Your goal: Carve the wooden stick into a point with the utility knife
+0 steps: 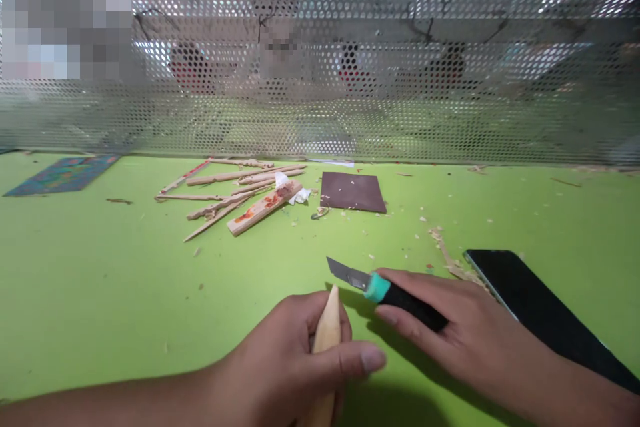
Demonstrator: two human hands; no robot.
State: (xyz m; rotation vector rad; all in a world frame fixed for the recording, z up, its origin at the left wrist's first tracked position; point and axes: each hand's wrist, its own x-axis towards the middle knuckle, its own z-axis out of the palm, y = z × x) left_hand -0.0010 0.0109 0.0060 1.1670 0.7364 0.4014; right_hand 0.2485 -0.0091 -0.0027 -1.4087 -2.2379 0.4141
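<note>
My left hand [295,353] is closed around a pale wooden stick [328,328] whose tapered tip points up and away from me. The stick's lower end runs out of view at the bottom edge. In my right hand [450,320] is a utility knife [407,301] with a black handle and a teal collar. Its bare blade [347,273] points left, just above and beside the stick's tip, apart from it. My left thumb lies across the stick, its tip toward the right hand.
Thin carved sticks [225,197] and a stained wood piece [265,207] lie at back left. A brown sandpaper sheet [353,192] sits mid-back, a phone [540,307] at right. Wood shavings [445,250] dot the green table [125,293]. Perforated metal mesh [320,113] stands behind; people show through it.
</note>
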